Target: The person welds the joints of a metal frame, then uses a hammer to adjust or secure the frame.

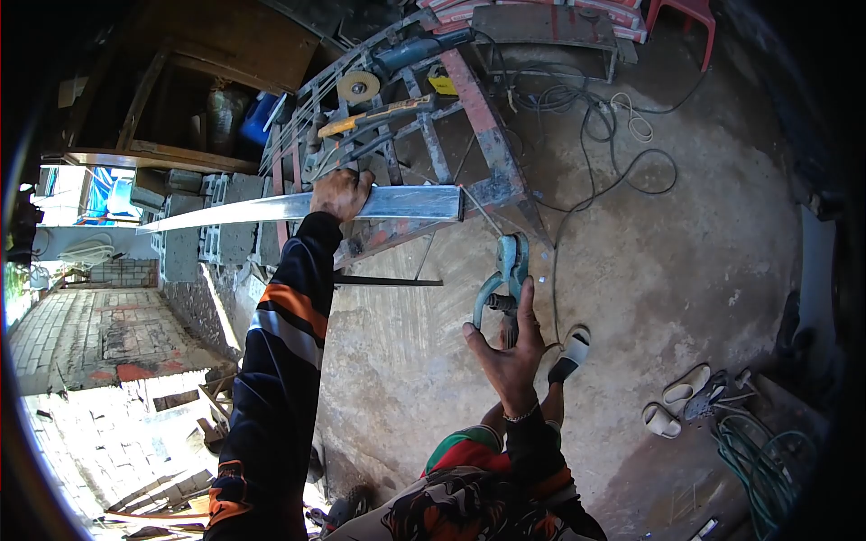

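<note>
My left hand (341,193) is wrapped over a long silvery metal bar (410,203) lying across the near part of a rusty metal frame table (492,149). Lower right of the bar's end, my right hand (512,347) holds a blue-green welding clamp or electrode holder (511,261), with a thin rod (481,210) running from its jaws to the end of the bar. On the frame table lie a hammer with an orange and black handle (370,117) and an angle grinder (419,52) with a round disc (358,87).
Black cables (586,135) coil on the concrete floor right of the table. Cinder blocks (236,212) and a wooden cabinet (162,153) stand at left. Sandals (663,420) and a green hose (753,460) lie at lower right. A red chair (708,27) stands at the top.
</note>
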A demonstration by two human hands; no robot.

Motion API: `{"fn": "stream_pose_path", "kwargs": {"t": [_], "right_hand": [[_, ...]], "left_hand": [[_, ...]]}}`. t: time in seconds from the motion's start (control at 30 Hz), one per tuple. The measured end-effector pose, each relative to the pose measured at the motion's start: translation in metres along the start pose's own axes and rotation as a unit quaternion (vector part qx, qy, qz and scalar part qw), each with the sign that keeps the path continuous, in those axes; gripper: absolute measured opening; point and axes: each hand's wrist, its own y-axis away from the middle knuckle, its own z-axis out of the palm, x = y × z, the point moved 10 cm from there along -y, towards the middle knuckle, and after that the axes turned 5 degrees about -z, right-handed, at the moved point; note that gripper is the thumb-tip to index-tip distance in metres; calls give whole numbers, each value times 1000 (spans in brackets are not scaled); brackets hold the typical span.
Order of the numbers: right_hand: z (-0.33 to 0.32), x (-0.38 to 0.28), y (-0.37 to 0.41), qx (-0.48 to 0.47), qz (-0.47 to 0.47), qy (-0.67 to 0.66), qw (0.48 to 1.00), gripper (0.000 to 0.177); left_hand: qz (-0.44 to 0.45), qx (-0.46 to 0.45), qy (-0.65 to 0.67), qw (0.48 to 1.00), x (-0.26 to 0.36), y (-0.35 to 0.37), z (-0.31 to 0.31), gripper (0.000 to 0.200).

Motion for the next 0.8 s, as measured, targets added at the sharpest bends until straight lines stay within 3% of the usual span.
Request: {"fn": "stream_pose_path", "kwargs": {"t": [0.67,0.73,0.8], "right_hand": [[1,2,2,-11,-3,25,1000,97],[0,0,1,4,-19,9,1000,97],[-1,1,2,4,0,2,1000,97]], "left_hand": [[-23,-33,10,999,-7,-4,10,26],[17,35,2,999,1,-1,-1,18],[15,35,2,999,0,-1,0,18]]}}
